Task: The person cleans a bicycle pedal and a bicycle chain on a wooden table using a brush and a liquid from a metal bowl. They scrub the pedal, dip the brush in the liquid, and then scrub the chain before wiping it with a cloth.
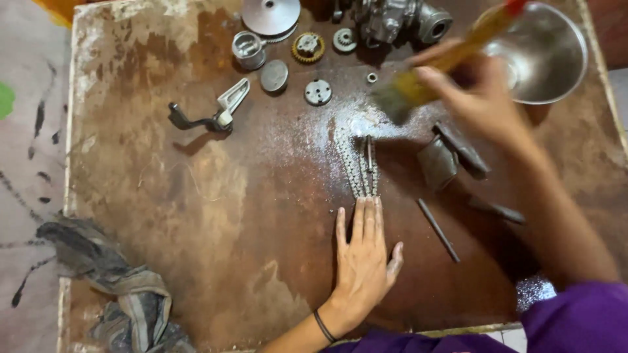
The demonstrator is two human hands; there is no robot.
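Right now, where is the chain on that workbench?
The chain lies mid-table in the head view, its near end pinned under the left hand, with the brush in the right hand above it.

Rusty brown bench [196, 216], wet and oil-stained near centre. Top edge: round pulley disc [271, 14], small metal cylinder cup [248, 49], toothed brass-coloured gear [307, 47], smaller grey gear [344, 40], engine casting [399, 19]. Below these: flat round cap [274, 75], drilled disc [318, 92], tiny nut [371, 78]. Black lever with pale pedal end [209, 114] lying apart, left. Steel bowl [546, 55] top right corner. Thin dark rod [439, 230] lower right. Dirty rag [118, 287] at bottom left corner.
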